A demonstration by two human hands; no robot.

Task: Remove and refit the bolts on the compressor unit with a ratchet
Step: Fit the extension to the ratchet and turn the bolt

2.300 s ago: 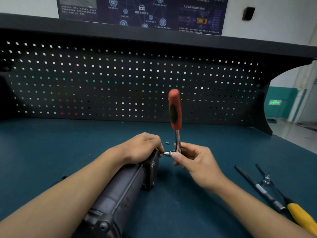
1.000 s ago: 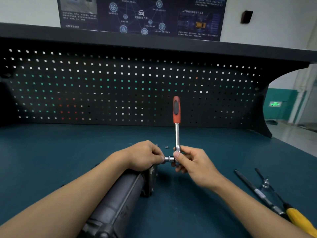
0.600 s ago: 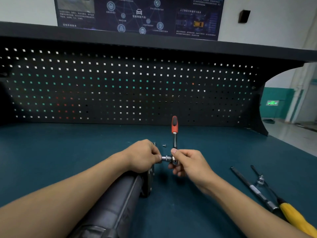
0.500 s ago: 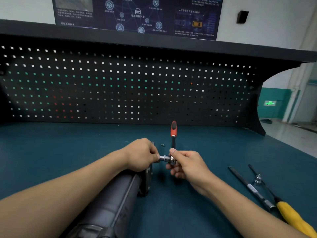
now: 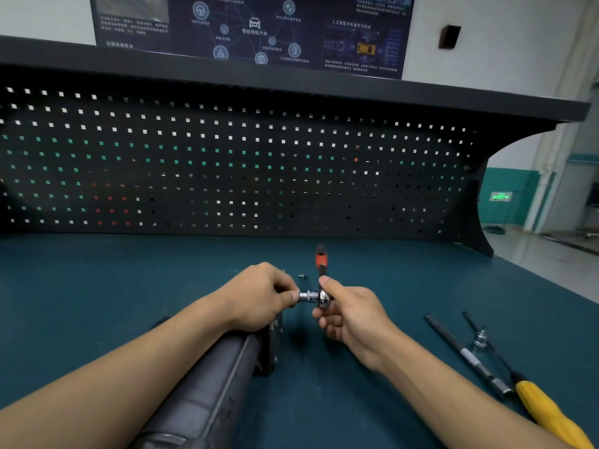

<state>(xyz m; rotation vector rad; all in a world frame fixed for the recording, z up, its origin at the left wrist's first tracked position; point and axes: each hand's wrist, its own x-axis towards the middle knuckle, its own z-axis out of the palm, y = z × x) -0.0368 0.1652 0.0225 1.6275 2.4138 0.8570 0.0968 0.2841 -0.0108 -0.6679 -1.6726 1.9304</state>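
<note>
The dark grey compressor [image 5: 207, 390] is lying lengthwise on the desk [image 5: 97, 286], flange end pointing away. The red-handled ratchet [image 5: 324, 298] is hovering just beyond it, socket pointing left. A loose bolt [image 5: 302, 276] is lying behind.

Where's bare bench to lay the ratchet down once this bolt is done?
Widest: the left stretch of bench between compressor and pegboard. Also the strip between right hand and black bar. Crowded: by the ratchet, where a loose bolt lies, and the right edge with the yellow-handled tool.

Glossy chrome metal socket [image 5: 308, 296], matt dark compressor unit [image 5: 207, 393], smooth matt teal benchtop [image 5: 97, 286], yellow plastic handle [image 5: 547, 416]
</note>
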